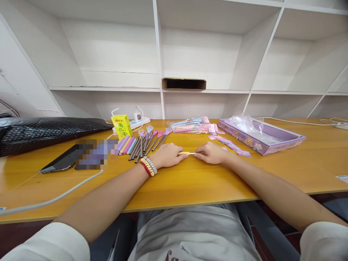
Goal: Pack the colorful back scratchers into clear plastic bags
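My left hand (170, 156) is closed round a yellow handle (184, 153) over the middle of the table. From the handle's right end a thin metal rod (192, 153) runs into my right hand (209, 152), whose fingers pinch it; the rod's far end is hidden. Left of my left hand lie several back scratcher rods (140, 146) of dark metal with small coloured claw heads (160, 133). Beside them is a row of loose pastel handles (127, 144). Bagged back scratchers (194, 127) lie behind my hands.
A purple box tray (268, 146) with clear plastic bags stands at the right, with purple label cards (231, 145) beside it. At the left are a yellow drink carton (121, 126), a power strip (140, 122), a phone (59, 159), a white cable (54, 199) and a black wrapped bundle (49, 132).
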A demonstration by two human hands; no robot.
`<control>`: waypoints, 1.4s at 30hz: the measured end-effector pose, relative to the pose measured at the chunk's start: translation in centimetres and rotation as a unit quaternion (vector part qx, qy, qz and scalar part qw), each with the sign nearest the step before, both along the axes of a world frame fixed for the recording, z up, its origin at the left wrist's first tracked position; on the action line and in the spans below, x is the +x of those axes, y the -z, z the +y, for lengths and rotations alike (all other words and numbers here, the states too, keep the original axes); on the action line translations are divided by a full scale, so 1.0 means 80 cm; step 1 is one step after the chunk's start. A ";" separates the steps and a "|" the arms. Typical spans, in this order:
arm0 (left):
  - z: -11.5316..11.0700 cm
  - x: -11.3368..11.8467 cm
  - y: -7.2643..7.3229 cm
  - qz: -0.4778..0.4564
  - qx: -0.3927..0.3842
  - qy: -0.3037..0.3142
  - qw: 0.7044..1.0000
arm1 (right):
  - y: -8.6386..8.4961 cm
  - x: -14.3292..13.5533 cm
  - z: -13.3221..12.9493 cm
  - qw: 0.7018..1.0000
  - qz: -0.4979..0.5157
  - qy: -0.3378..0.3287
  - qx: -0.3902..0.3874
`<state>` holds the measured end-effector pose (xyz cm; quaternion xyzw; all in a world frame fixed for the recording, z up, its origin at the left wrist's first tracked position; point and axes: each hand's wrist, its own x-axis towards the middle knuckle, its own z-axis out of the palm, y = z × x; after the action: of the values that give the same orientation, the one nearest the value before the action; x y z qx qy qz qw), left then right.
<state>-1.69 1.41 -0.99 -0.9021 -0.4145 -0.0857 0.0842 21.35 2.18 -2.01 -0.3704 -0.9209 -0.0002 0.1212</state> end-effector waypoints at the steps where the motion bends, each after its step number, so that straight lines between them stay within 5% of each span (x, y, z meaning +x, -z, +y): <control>1: 0.000 0.000 0.000 -0.002 -0.004 -0.001 1.000 | 0.000 0.000 0.000 1.000 0.001 -0.001 0.001; 25: -0.002 0.002 -0.001 -0.022 -0.032 0.014 0.999 | -0.001 0.005 0.002 1.000 0.003 -0.004 -0.008; 36: -0.009 0.012 0.004 -0.046 -0.042 0.082 0.995 | 0.006 -0.011 -0.003 0.997 0.053 -0.040 -0.039; 42: -0.005 0.008 0.005 -0.069 -0.041 0.039 0.996 | 0.000 0.003 0.007 0.992 0.122 -0.008 -0.022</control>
<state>-1.04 1.05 -1.39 -0.9121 -0.3873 -0.1334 0.0149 21.61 2.72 -2.03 -0.3630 -0.9019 0.0664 0.2244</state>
